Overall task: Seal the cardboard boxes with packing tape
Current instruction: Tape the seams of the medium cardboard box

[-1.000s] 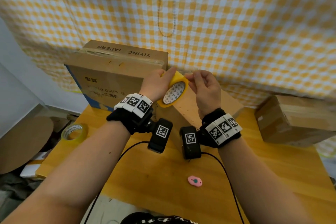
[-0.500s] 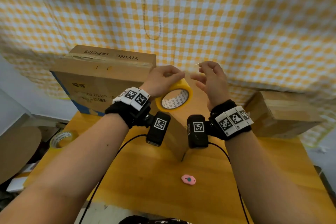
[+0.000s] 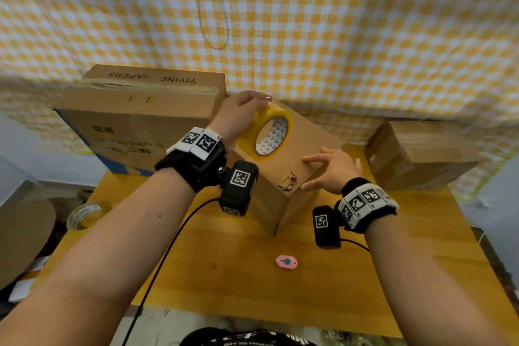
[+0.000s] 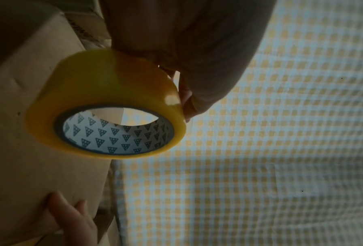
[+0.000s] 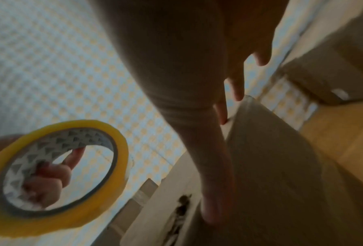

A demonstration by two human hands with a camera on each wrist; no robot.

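Observation:
A small cardboard box [image 3: 303, 146] stands mid-table with a torn patch near its front corner. My left hand [image 3: 238, 118] grips a yellow roll of packing tape [image 3: 268, 132] above the box's far left side; the same roll [image 4: 105, 106] fills the left wrist view, and the roll [image 5: 56, 176] also shows in the right wrist view. My right hand [image 3: 331, 171] is spread, fingers straight, over the box's right top edge, thumb at the front face. The right hand [image 5: 220, 116] looks blurred against the box [image 5: 271, 174]. Any loose tape end is too faint to see.
A big printed carton [image 3: 140, 118] stands at the back left, another cardboard box [image 3: 421, 154] at the back right. A clear tape roll [image 3: 84, 215] lies at the wooden table's [image 3: 224, 275] left edge, a pink cutter [image 3: 286, 262] near the front. Checked cloth [image 3: 309, 22] hangs behind.
My right hand left the tape roll, where it was picking at the edge, and dropped right onto the small box. The left hand kept hold of the roll, turning it slightly.

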